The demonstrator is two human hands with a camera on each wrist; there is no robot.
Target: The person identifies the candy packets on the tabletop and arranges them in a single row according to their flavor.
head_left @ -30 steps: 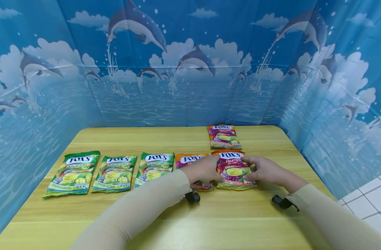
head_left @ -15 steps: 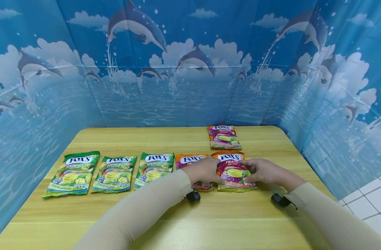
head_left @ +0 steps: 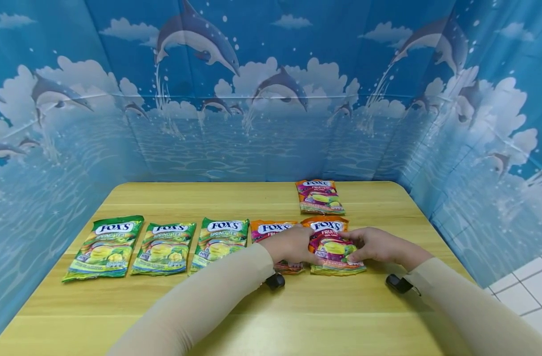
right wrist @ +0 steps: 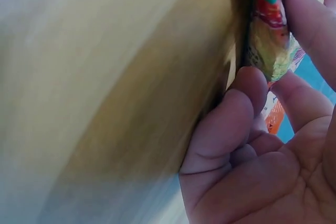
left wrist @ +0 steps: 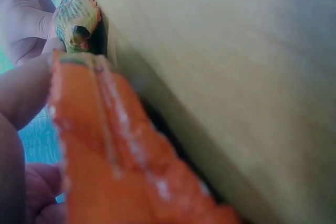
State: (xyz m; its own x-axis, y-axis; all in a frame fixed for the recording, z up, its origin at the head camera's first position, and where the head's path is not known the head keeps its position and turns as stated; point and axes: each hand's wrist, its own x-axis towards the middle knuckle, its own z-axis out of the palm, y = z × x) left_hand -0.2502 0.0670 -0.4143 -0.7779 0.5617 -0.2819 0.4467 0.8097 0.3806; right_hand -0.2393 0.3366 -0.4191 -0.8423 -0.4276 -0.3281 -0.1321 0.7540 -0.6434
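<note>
A purple-and-orange Fox's Fruits candy bag (head_left: 330,248) lies flat in the row, with a hand at each side. The left hand (head_left: 290,244) holds its left edge and reaches over a second Fruits candy bag (head_left: 271,228), partly hiding it. On the opposite edge, the right hand (head_left: 379,247) grips with curled fingers. In the right wrist view, thumb and fingers surround the side of the held candy bag (right wrist: 270,40). The orange end of the neighbouring bag (left wrist: 115,145) fills the foreground of the left wrist view, with the held bag (left wrist: 79,17) beyond.
Three green Spring Tea candy bags (head_left: 104,248), (head_left: 164,248), (head_left: 219,240) continue the row leftward. Another Fruits candy bag (head_left: 319,197) lies behind the held one, close to the far edge. A dolphin-print curtain (head_left: 271,138) surrounds the wooden table (head_left: 333,316) at back and sides.
The held candy bag has shifted slightly toward the person, away from the bag behind it. Both hands stay at its sides; the right fingers have moved a little with it.
</note>
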